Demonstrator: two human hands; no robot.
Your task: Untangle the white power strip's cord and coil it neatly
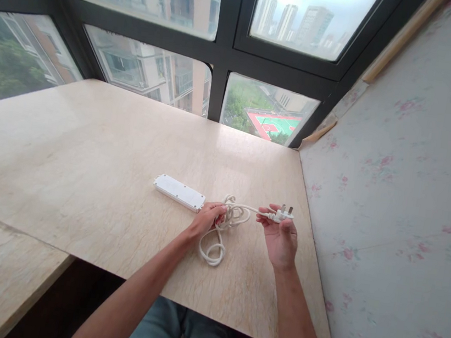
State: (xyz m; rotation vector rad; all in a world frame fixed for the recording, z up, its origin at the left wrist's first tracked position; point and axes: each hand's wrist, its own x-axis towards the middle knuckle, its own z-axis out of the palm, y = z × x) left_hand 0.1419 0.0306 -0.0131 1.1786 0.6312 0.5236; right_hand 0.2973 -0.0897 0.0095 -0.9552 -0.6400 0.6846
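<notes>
While the left hand (207,219) pinches the bunched white cord (231,214), its fingers curled over the coils, the right hand (282,243) has the plug (281,216), palm turned up, thumb and fingers gripping the body, metal prongs pointing upward! A single stretch of cord spans the gap between the two hands, and below the left one a loose loop drops toward the near side. Over to the left, just beyond those left fingers, lies the white power strip (179,192), flat on the marble-patterned ledge (97,163), screw-dotted face up. Close by on the right stands the floral-papered wall (406,187), and behind it all, dark window frames (224,52) look out on a green-and-red sports court (275,124).
</notes>
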